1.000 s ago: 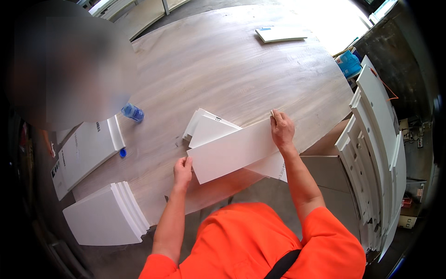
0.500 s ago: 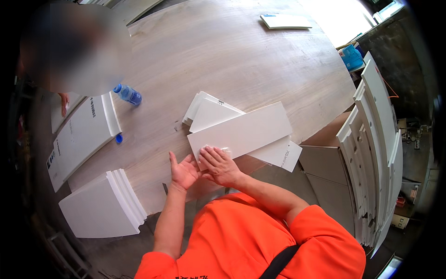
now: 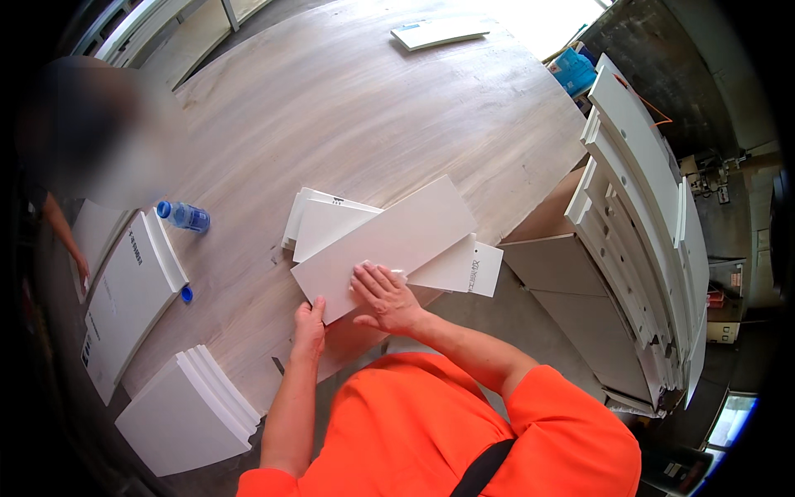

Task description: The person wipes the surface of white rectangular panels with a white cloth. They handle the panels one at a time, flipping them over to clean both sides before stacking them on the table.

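A long white board lies slanted on top of a small pile of white panels near the table's front edge. My right hand rests flat on the board's near end, fingers spread. My left hand presses against the board's lower left corner at the table edge, fingers together. Neither hand grips anything. Below the hands is my orange shirt.
The round wooden table carries a clear bottle with a blue top, a blue cap, stacks of white panels at the left and front left, and a flat panel far off. White boards lean at the right. Another person stands at the left.
My right hand came from the board's far right end to its near end, beside my left hand. The board now lies flat on the pile.
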`<control>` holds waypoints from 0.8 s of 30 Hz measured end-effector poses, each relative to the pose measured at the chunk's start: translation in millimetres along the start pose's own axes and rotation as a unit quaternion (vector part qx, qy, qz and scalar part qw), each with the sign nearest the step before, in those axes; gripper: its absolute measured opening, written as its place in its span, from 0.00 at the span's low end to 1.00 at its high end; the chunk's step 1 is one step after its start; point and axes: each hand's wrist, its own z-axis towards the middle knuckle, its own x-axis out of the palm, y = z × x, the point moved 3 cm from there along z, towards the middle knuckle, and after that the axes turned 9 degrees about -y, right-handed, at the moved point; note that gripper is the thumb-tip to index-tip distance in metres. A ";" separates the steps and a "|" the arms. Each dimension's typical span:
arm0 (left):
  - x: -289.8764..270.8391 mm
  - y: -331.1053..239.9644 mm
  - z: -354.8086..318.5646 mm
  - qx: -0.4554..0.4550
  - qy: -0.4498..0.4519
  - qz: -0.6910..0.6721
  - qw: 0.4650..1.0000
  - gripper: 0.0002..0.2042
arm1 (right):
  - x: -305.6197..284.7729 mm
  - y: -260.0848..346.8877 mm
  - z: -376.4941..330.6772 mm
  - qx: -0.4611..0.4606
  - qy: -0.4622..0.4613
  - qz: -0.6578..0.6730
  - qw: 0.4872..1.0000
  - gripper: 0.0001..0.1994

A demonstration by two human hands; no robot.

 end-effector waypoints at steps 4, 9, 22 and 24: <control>-3.8 8.2 9.1 0.046 0.002 0.044 0.998 0.14 | -31.0 -152.7 54.1 0.261 -0.017 -0.091 0.961 0.48; 3.5 4.5 -3.6 0.033 -0.052 0.033 0.998 0.12 | -46.9 -194.4 10.6 0.374 -0.035 -0.098 0.922 0.49; 14.9 -3.3 -31.4 0.028 -0.053 0.035 0.998 0.12 | -46.4 -222.1 52.0 0.400 -0.043 -0.023 0.915 0.44; 11.4 -1.5 -28.3 0.035 -0.060 0.038 0.997 0.12 | -44.7 -223.7 9.0 0.450 -0.052 -0.029 0.891 0.39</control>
